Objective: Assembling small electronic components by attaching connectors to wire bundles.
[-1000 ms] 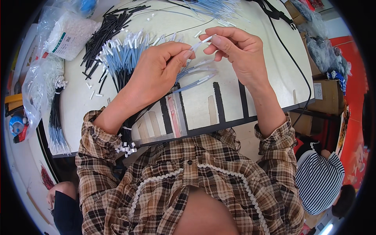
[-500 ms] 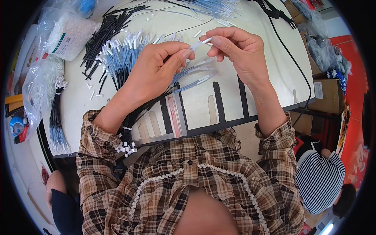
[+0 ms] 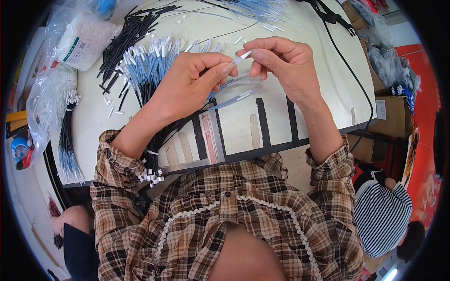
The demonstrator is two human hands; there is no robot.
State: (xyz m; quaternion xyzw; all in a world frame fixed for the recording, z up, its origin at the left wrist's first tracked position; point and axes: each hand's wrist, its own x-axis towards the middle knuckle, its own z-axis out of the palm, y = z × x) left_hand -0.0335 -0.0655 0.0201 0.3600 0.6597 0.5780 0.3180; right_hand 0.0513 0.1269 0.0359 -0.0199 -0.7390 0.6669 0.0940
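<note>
A thin blue wire (image 3: 234, 80) is held up just above the table (image 3: 300, 117), between both hands. The left hand (image 3: 187, 84) is closed around the wire's run, thumb and forefinger pinched near its end. The right hand (image 3: 283, 65) is pinched on a small white sleeve (image 3: 244, 56) at the wire's tip, with the other fingers curled in.

The wire looks light and limp, so it is judged likely to bend and flop if taken far from the end; a grip close behind the tip seems best. The white sleeve appears small, smooth and easily dropped, so a fingertip pinch on its sides is called for.

A fan of blue wires (image 3: 150, 65) is spread under the left wrist, with a black wire bundle (image 3: 126, 37) just beyond it. A plastic bag of white parts (image 3: 82, 40) lies at the far left.

The joint between sleeve and wire is hidden by the fingertips, so whether it is seated cannot be told. The far wires are cut off by the picture's rim.
</note>
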